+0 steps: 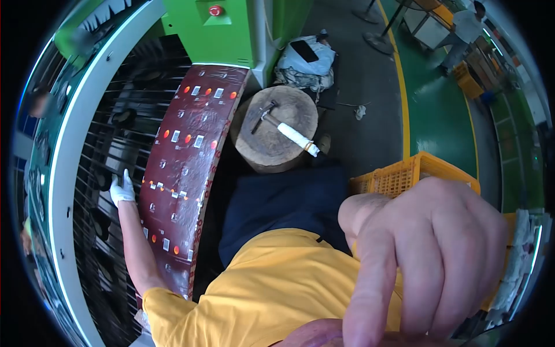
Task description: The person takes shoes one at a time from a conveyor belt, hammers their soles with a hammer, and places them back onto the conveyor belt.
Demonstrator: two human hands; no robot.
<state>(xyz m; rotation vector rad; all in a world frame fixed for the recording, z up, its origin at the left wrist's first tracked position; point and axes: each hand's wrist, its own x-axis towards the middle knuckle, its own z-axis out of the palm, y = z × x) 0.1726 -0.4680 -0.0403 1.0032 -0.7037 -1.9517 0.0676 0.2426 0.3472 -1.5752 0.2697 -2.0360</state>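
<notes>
My left hand [122, 189], in a white glove, reaches over the dark slatted rack [95, 150] at the left, its thumb and a finger apart beside a dark round part [103, 180]. Whether it touches that part is unclear. Large and close to the camera at the lower right is my right hand [430, 254], bare, with its fingers bent downward; the fingertips run toward the bottom edge and nothing shows in them. Between the rack and my body lies a maroon printed board [188, 133]. A hammer [295, 137] with a white-wrapped handle rests on a round wooden stump [272, 147].
Behind the stump, a phone [304, 51] lies on a plastic bag [312, 65]. A green machine cabinet [214, 40] with a red button stands ahead. An orange crate [393, 178] is at my right. Another person [462, 34] stands at the far upper right.
</notes>
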